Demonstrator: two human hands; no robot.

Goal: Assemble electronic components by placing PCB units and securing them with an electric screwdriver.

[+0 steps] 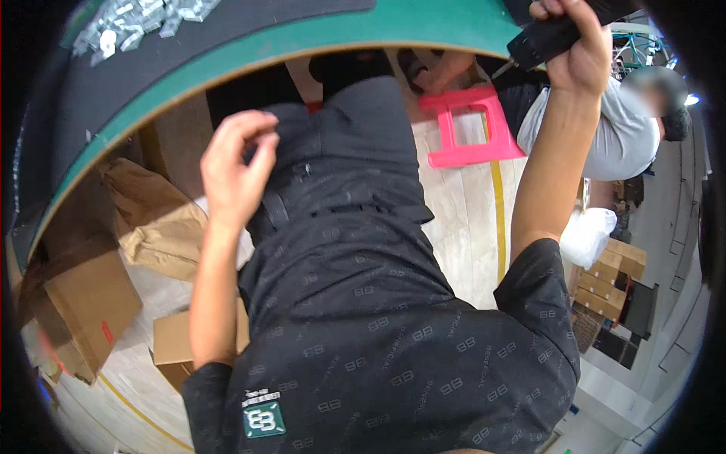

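Observation:
My right hand (576, 53) is wrapped round a black powered screwdriver (541, 41) at the upper right. Its thin bit points down and left, past the table edge. My left hand (238, 163) hangs over my lap, below the table edge. Its fingers are loosely curled, with a small gap between thumb and fingertips, and I see nothing held. On the table (302, 32), at the far left, lies a pile of small clear and grey pieces (136, 26), too small to name.
A pink plastic stool (473, 127) stands on the floor to the right, beside a person in a grey shirt (624, 144). Cardboard boxes (91, 303) and brown paper (155, 219) lie at my left. More boxes (605, 284) and a white plastic bag (588, 236) are at the right.

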